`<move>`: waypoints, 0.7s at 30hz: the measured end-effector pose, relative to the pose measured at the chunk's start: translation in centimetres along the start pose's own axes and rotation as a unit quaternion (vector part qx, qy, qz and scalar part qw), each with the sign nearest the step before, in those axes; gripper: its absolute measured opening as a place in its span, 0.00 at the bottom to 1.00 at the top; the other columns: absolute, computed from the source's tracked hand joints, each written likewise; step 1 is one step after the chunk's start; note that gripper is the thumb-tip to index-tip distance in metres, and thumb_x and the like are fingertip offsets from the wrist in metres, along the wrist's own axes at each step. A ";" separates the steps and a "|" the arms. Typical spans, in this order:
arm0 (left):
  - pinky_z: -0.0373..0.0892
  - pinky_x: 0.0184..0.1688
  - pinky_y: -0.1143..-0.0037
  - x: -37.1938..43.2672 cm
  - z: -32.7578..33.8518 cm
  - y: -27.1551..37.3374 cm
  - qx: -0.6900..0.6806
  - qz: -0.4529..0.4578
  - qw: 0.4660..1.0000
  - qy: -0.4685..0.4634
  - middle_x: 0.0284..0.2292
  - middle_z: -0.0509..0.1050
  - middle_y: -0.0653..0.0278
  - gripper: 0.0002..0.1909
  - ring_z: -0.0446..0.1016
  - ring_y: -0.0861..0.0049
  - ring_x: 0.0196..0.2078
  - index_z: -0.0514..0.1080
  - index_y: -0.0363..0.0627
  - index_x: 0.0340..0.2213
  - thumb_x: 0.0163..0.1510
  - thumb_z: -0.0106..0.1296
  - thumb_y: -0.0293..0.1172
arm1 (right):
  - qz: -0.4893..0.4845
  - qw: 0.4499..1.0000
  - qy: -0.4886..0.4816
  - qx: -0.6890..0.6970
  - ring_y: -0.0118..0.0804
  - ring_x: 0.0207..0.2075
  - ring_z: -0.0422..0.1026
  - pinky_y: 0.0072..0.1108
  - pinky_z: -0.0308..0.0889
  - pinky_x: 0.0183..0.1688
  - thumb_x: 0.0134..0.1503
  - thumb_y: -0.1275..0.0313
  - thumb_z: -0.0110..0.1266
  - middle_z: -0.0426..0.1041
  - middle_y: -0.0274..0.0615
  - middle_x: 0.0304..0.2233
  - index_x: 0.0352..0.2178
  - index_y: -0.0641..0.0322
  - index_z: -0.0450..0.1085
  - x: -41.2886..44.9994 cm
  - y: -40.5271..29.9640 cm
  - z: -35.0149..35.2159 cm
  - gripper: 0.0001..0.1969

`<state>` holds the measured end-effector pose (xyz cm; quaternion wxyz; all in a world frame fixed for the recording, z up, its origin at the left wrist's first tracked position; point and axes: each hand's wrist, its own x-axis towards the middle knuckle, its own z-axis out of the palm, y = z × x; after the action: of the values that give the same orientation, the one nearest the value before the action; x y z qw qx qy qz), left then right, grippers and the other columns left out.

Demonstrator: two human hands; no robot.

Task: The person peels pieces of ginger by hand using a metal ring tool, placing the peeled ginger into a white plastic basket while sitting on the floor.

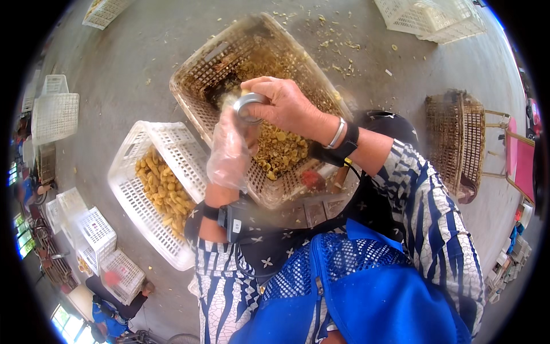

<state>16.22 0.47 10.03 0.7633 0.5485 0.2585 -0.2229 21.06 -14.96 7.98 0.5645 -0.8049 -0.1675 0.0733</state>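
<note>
My left hand (pixel 230 146) wears a clear plastic glove. It is closed around a pale yellowish piece (pixel 230 100), blurred and mostly hidden by the fingers. In my bare right hand (pixel 285 101) is a ring-shaped metal tool (pixel 251 101), held close against the left hand. Both hands are above a dirty plastic crate (pixel 195 101) with slotted walls. Yellow-brown peelings and scraps (pixel 281 148) lie in that crate. To the left, a white slotted crate (pixel 129 195) holds knobbly yellow-brown roots (pixel 165 185), which look like ginger.
Loose scraps (pixel 339 47) litter the concrete floor beyond the crate. At the right stand brown-stained stacked baskets (pixel 455 142) and a pink chair (pixel 520 155). More white crates (pixel 56 116) stand at the left. Another person (pixel 111 311) bends beside a crate at lower left.
</note>
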 end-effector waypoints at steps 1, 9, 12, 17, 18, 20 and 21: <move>0.52 0.19 0.82 -0.3 0.3 0.0 0.016 0.006 1.000 0.013 0.20 0.64 0.73 0.21 0.55 0.86 0.17 0.68 0.51 0.35 0.65 0.33 0.53 | 0.018 1.000 -0.004 0.021 0.27 0.36 0.76 0.20 0.73 0.40 0.54 0.70 0.64 0.79 0.41 0.37 0.40 0.69 0.75 -0.1 -0.2 -0.2 0.14; 0.52 0.20 0.84 -0.8 0.7 -1.0 0.094 0.061 0.993 0.034 0.19 0.60 0.76 0.22 0.55 0.88 0.19 0.68 0.49 0.38 0.67 0.30 0.51 | 0.187 0.954 0.103 0.210 0.26 0.25 0.74 0.22 0.70 0.26 0.57 0.69 0.58 0.76 0.38 0.25 0.36 0.62 0.77 2.0 1.9 -3.4 0.08; 0.52 0.20 0.84 -1.4 0.0 0.3 0.080 0.039 0.995 0.043 0.18 0.58 0.77 0.21 0.54 0.89 0.18 0.67 0.49 0.34 0.68 0.32 0.51 | 0.213 0.973 0.082 0.043 0.30 0.28 0.76 0.18 0.72 0.29 0.59 0.70 0.57 0.79 0.43 0.29 0.39 0.64 0.76 2.3 1.2 -5.1 0.10; 0.56 0.21 0.87 -0.5 -0.8 -0.3 0.088 0.033 0.995 -0.026 0.24 0.64 0.75 0.28 0.58 0.90 0.22 0.70 0.42 0.46 0.66 0.36 0.56 | 0.108 0.988 -0.043 0.100 0.29 0.27 0.74 0.23 0.70 0.30 0.56 0.66 0.60 0.78 0.40 0.27 0.37 0.63 0.77 0.6 0.7 -2.4 0.11; 0.56 0.22 0.87 -0.4 -1.1 -0.4 0.098 0.038 0.994 -0.044 0.24 0.64 0.76 0.28 0.59 0.90 0.22 0.70 0.42 0.46 0.66 0.37 0.56 | 0.099 0.990 -0.052 0.091 0.31 0.27 0.73 0.24 0.69 0.32 0.54 0.66 0.62 0.78 0.41 0.27 0.34 0.65 0.77 0.7 0.3 -1.8 0.12; 0.53 0.19 0.84 -0.4 -0.4 -0.9 0.083 0.096 0.992 -0.008 0.18 0.58 0.77 0.21 0.55 0.88 0.18 0.66 0.48 0.34 0.67 0.35 0.52 | 0.103 0.993 -0.044 0.048 0.31 0.27 0.72 0.25 0.69 0.31 0.54 0.66 0.63 0.77 0.40 0.26 0.32 0.66 0.76 0.6 -0.4 -1.7 0.12; 0.52 0.18 0.83 -0.1 -0.6 -1.5 0.103 0.136 0.985 0.005 0.17 0.57 0.77 0.21 0.55 0.88 0.17 0.66 0.49 0.31 0.67 0.35 0.52 | 0.105 0.993 -0.041 0.027 0.31 0.27 0.72 0.25 0.68 0.31 0.53 0.67 0.63 0.77 0.40 0.26 0.31 0.66 0.76 0.6 -0.9 -1.6 0.11</move>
<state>15.13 0.64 8.89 0.7243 0.6557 0.1609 -0.1399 21.97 -15.83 9.44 0.5676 -0.7989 -0.1031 0.1700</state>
